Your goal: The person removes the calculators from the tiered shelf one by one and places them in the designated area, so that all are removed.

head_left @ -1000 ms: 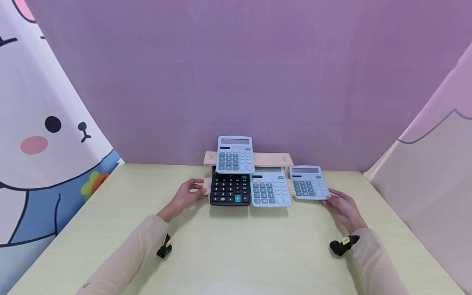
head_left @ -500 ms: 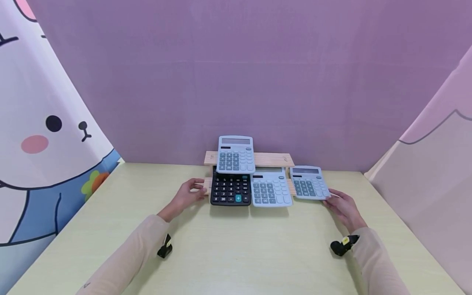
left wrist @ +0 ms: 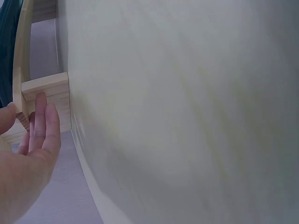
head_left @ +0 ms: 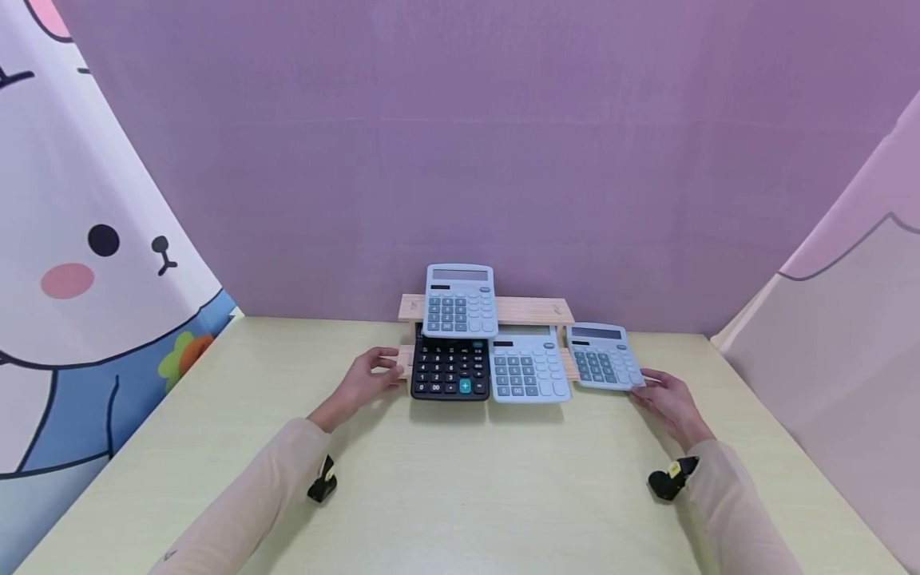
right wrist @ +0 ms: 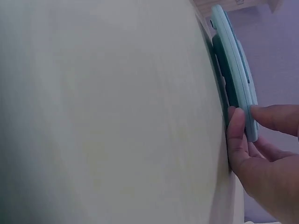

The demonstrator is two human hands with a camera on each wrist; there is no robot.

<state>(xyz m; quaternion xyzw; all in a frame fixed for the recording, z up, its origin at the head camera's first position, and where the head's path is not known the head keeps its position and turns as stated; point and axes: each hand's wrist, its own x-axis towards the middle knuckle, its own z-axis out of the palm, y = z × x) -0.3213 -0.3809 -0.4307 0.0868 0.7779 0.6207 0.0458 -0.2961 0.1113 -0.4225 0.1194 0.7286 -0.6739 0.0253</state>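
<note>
A small two-tier wooden rack [head_left: 532, 310] stands at the back of the table. My left hand [head_left: 362, 383] grips the left end of its lower board, thumb on one side and fingers on the other, as the left wrist view shows. At the rack's right side, my right hand [head_left: 670, 406] pinches the lower right corner of a light blue calculator [head_left: 602, 356], tilted with its keys facing me. On the upper tier leans another light blue calculator [head_left: 460, 301]. Below it, a black calculator [head_left: 450, 369] and a third light blue calculator [head_left: 529, 367] sit side by side, their tops partly hidden.
A pale yellow table [head_left: 474, 479] carries everything. Purple cloth [head_left: 503, 160] hangs right behind the rack. A cartoon-printed curtain [head_left: 108, 311] borders the left side, and a pale curtain [head_left: 848, 303] the right.
</note>
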